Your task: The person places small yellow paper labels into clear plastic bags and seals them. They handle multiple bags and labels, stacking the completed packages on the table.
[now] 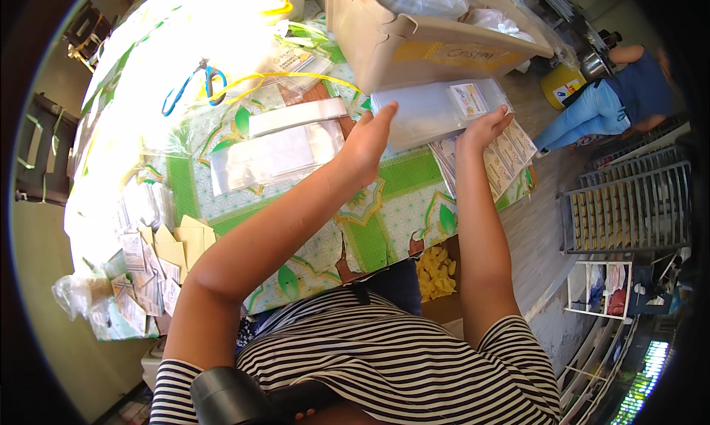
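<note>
Between my two hands lies a stack of clear plastic pouches [420,118], with a small printed label [469,100] toward its right end. My left hand [370,145] grips the stack's left end, thumb pointing up. At the lower right corner my right hand [479,131] holds it with bent fingers. Partly under the right hand are sheets of printed labels [507,159]. Left of my left hand, more clear pouches [266,159] lie flat beside a folded white strip [297,117].
A big beige bin [436,51] with bagged goods stands just beyond the pouches. Blue-handled scissors [209,81] and a yellow strap [299,75] lie at the far left. Cards [144,266] pile near left. A box of yellow pieces [436,273] sits below the edge; a person [603,103] stands at right.
</note>
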`<state>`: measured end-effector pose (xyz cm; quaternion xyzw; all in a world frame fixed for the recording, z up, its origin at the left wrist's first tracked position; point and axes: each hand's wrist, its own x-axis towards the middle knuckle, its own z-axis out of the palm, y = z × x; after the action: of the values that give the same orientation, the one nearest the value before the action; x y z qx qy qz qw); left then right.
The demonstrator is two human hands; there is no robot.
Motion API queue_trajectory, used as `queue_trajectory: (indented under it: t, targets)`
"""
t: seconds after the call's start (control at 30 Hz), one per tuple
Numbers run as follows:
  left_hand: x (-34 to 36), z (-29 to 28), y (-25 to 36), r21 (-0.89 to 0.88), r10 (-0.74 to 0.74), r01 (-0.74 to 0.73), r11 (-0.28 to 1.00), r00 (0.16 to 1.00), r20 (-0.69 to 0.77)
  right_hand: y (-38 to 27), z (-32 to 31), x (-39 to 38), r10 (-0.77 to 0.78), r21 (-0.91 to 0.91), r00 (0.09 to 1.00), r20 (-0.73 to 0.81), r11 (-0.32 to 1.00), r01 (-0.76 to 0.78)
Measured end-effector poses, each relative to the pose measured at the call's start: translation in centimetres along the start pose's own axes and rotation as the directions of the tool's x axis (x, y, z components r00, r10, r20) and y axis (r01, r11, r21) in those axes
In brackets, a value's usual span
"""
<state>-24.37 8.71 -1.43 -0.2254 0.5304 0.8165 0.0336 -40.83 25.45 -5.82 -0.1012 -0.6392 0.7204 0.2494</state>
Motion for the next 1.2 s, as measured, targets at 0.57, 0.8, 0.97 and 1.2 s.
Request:
queue_trajectory:
  t: [0.57,0.8,0.97,1.2]
  targets:
    - [2.3,-4.4,-1.7,0.731,0.379,-0.648,-0.214,0.635,0.673,-8.0,-5.5,-13.0,0.087,-0.242,0.767,0.636,0.966,0.092]
    - [1.3,-2.2,-0.7,0.806,0.319,-0.494,-0.325,0.745,0.586,-5.3,-9.2,-13.8,0.141,0.004,0.593,0.793,0.972,-0.236]
    - [2.6,-1.5,-1.8,0.779,0.52,-0.453,-0.434,0.581,0.627,-4.6,-9.7,-11.3,0.214,-0.197,0.692,0.689,0.975,-0.106]
    - [4.1,-1.4,-0.2,0.824,0.454,-0.488,-0.287,0.688,0.566,-4.2,-9.6,-7.6,-0.042,-0.363,0.679,0.733,0.82,0.442]
